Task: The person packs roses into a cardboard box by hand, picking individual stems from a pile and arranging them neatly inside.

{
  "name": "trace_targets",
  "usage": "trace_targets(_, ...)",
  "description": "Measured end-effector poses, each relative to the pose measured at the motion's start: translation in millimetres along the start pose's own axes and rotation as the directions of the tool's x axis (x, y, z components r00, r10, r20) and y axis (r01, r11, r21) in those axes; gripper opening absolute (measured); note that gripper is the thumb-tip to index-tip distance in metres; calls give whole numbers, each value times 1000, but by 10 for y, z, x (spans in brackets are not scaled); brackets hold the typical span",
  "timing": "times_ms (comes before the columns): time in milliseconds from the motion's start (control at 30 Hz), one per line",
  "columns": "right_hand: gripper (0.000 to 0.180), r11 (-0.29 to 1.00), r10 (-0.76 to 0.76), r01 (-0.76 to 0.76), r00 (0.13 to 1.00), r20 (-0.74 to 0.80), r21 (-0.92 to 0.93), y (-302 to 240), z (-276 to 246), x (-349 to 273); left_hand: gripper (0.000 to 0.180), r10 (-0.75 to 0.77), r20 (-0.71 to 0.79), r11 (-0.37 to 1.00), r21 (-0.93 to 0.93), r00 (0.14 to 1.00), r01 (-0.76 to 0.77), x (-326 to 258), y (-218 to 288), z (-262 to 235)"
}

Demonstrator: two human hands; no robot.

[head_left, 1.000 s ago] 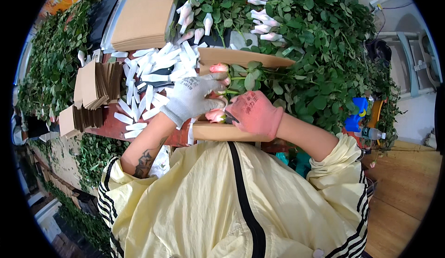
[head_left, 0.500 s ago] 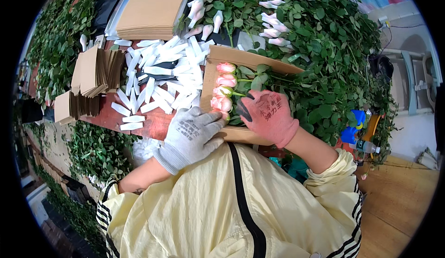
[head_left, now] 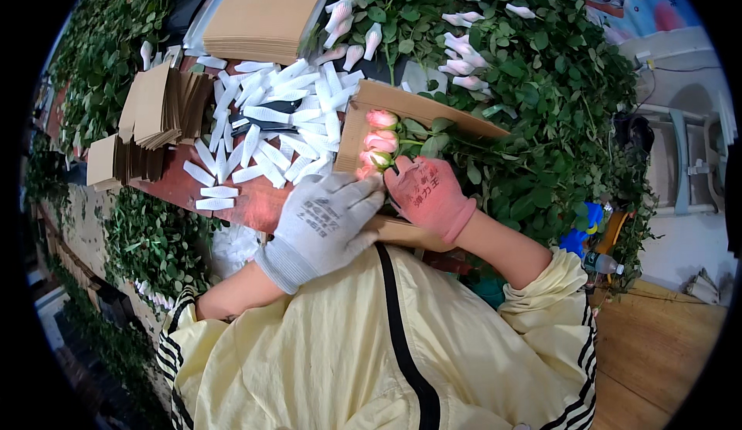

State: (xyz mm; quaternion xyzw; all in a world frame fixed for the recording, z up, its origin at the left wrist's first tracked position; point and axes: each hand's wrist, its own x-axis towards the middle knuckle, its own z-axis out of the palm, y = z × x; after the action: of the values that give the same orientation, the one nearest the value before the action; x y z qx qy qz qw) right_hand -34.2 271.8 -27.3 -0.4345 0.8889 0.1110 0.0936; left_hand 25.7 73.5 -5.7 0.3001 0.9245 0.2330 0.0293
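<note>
Several pink roses [head_left: 380,141] lie in a column on a folded sheet of brown corrugated cardboard [head_left: 352,138], their leafy stems pointing right. My left hand [head_left: 325,217], in a grey knit glove, lies over the near end of the column with fingers stretched out, and its fingertips partly cover the lowest bloom. Close beside it, my right hand [head_left: 427,197] wears a red glove with dark fingertips. Its fingers are curled together at the stem side of the lower roses; what they grip, if anything, is hidden.
White mesh sleeves [head_left: 270,132] are heaped on the red table [head_left: 174,186], left of the cardboard. Stacked cardboard pieces [head_left: 158,105] stand farther left, with a pile of large sheets [head_left: 267,13] behind. Leafy rose stems [head_left: 533,121] and sleeved buds [head_left: 464,51] crowd the right side.
My right hand has shifted slightly left and down, closer to my left hand, and its fingers are more curled. My left hand now covers more of the lowest rose.
</note>
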Motion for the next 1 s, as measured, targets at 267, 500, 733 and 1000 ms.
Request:
trace_targets(267, 31, 955, 280, -255, 945, -171, 150, 105, -60, -114, 64, -11, 99, 995, 104, 995, 0, 10, 50, 182)
trace_targets(500, 31, 990, 125, -106, 967, -224, 96, 154, 70, -2, 65, -15, 106, 999, 39, 994, 11, 44, 44, 131)
trace_targets(733, 29, 970, 158, -91, 941, -299, 224, 203, -24, -6, 70, -15, -34, 999, 34, 999, 16, 188, -3, 215)
trace_targets(1000, 39, 959, 277, -282, 910, -307, 31, 214, 152, 86, 71, -4, 25, 999, 50, 1000, 3, 194, 47, 215)
